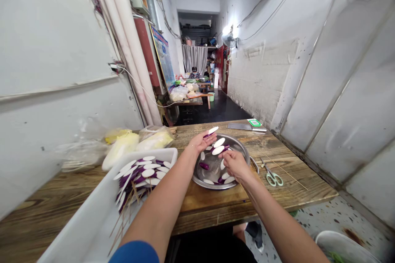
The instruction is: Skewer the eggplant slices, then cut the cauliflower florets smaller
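My left hand (199, 142) is at the left rim of a round metal bowl (247, 154), its fingers closed on an eggplant slice (212, 131) with white flesh and purple skin. Over the bowl, my right hand (235, 163) is closed in a pinch at another eggplant slice (218, 150); whether a stick is also in its fingers is hidden. More cut eggplant (204, 166) lies loose inside the bowl. To the left, a white plastic tub (89, 209) holds a heap of eggplant slices (148, 173) on thin wooden skewers (121, 218).
Green-handled scissors (274, 178) and a lone skewer (288, 171) lie right of the bowl on the wooden table (212, 203). A cleaver (243, 127) rests at the back edge. Plastic bags (123, 148) sit behind the tub. Another person (194, 74) sits far back.
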A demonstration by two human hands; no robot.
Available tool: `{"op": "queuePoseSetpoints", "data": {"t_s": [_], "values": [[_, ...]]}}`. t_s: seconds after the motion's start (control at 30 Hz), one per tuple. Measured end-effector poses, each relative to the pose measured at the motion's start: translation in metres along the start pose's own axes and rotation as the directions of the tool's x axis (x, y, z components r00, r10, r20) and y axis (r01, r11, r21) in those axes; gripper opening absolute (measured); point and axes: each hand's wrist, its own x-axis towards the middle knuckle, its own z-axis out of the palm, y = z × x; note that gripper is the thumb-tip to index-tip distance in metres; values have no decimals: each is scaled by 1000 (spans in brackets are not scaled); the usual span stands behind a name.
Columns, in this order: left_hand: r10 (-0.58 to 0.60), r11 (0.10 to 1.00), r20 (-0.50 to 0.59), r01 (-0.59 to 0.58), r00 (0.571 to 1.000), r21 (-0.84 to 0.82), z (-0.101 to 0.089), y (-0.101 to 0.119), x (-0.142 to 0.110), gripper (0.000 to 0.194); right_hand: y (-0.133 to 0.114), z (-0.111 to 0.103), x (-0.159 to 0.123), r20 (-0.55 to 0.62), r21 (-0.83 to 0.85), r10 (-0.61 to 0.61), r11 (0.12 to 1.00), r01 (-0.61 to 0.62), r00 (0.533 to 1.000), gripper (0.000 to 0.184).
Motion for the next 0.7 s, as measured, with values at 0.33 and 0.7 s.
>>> {"op": "queuePoseSetpoints", "data": {"t_s": [0.33, 0.7], "values": [[17, 999, -11, -16, 1000, 46, 3, 0, -5, 26, -3, 2, -2, -3, 6, 31, 1000, -31, 1000, 13], [34, 996, -17, -32, 999, 81, 1, -2, -3, 22, 0, -1, 0, -12, -10, 4, 1000, -4, 1000, 16]]}}
